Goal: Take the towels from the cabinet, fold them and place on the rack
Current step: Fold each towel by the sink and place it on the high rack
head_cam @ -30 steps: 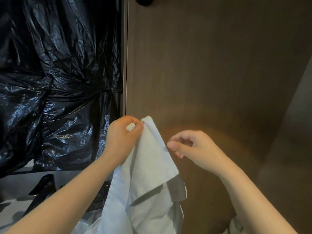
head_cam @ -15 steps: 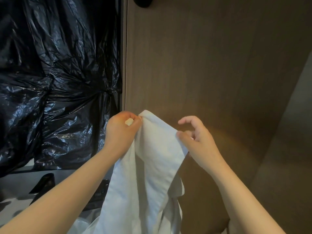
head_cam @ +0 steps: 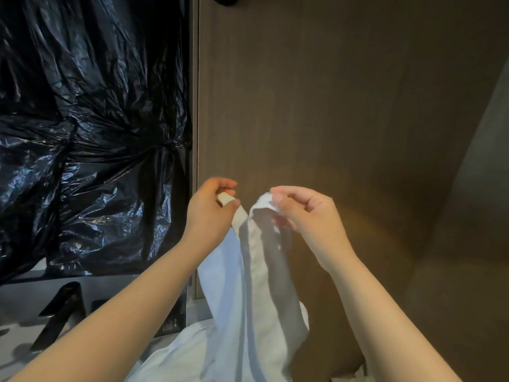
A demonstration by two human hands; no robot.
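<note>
In front of the wooden panel (head_cam: 330,106), left hand (head_cam: 209,213) and right hand (head_cam: 305,213) each pinch a top corner of the white towel (head_cam: 256,299). Corners are near each other, and the long axis hangs straight down.

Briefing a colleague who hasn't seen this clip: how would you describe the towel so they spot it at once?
Start at the tall brown wooden panel on the right. Before its lower part, the left hand and right hand each pinch the top of the towel. It is white and hangs in long folds, unlike the shiny black plastic to the left.
</note>
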